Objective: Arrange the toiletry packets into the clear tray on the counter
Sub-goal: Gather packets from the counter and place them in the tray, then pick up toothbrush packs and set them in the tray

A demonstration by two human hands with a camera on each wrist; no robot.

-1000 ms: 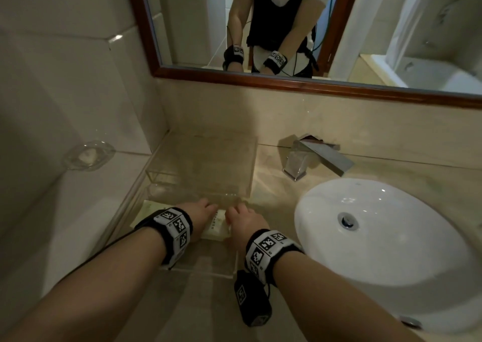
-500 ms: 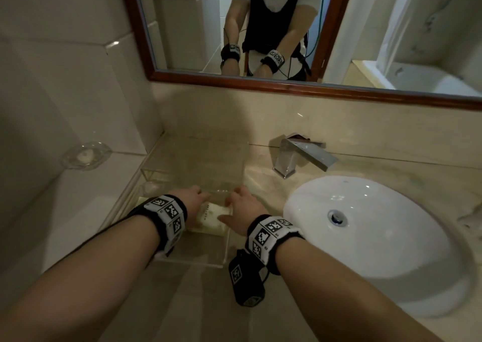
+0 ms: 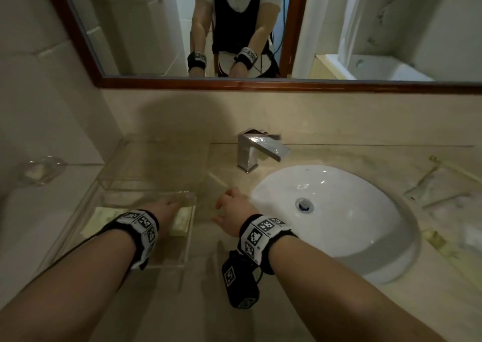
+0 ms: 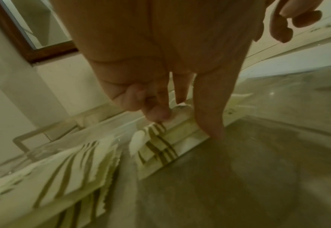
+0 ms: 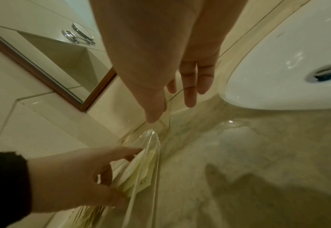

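Observation:
A clear tray [image 3: 191, 240] stands on the counter at the left. Pale yellow-green toiletry packets [image 3: 182, 221] lie inside it, a fanned pile [image 4: 63, 169] and a smaller stack [image 4: 156, 148]. My left hand [image 3: 167, 208] reaches into the tray. Its curled fingers [image 4: 156, 114] press on the smaller stack, and the thumb sits at its near edge, so the stack [image 5: 139, 174] is gripped between them. My right hand [image 3: 229, 206] hovers over the bare counter just right of the tray wall [image 5: 153, 138]. Its fingers [image 5: 190, 95] are straight and hold nothing.
A white sink [image 3: 339, 211] and a chrome faucet [image 3: 258, 151] lie to the right. A second clear tray [image 3: 156, 159] stands behind the first. A glass soap dish [image 3: 39, 169] sits on the left ledge. Another clear tray [image 3: 443, 185] is at the far right.
My right hand has left the packets and moved right, out of the tray. The left hand stays on the packets in the tray.

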